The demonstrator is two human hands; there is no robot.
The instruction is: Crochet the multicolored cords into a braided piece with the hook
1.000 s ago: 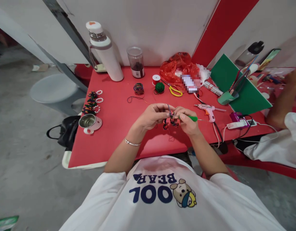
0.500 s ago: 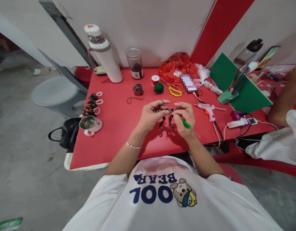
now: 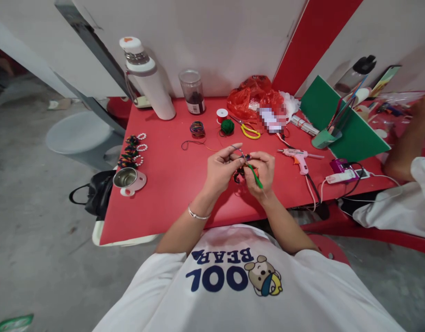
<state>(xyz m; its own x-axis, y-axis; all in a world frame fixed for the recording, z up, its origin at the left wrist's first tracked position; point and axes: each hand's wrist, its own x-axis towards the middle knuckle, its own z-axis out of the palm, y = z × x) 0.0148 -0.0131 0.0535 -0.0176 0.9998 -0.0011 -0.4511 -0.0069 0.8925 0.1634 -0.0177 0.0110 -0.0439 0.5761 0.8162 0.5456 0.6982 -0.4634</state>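
My right hand [image 3: 262,171] is closed around a green-handled crochet hook [image 3: 256,178], its metal end pointing up and left into the work. Between both hands hangs a small dark multicoloured crochet piece [image 3: 239,175], partly covered by my fingers. My left hand [image 3: 222,167] pinches its upper edge, and a strand of dark yarn passes over the raised index finger. Behind the hands lies a multicoloured yarn ball [image 3: 197,129], with a loose strand on the table. A green yarn ball [image 3: 227,127] sits to its right, beside a spool of red thread [image 3: 222,115].
Yellow-handled scissors [image 3: 250,131], a red plastic bag [image 3: 250,97] and a pink glue gun [image 3: 298,159] lie behind and right. At left stand a metal cup [image 3: 130,180], beaded crochet pieces [image 3: 131,151] and a white bottle [image 3: 153,87]. Another person's arm [image 3: 411,138] is far right.
My hands have drawn closer together, the left shifting slightly right. The hook handle has tipped to a steeper angle, and the hanging crochet piece is more bunched up.
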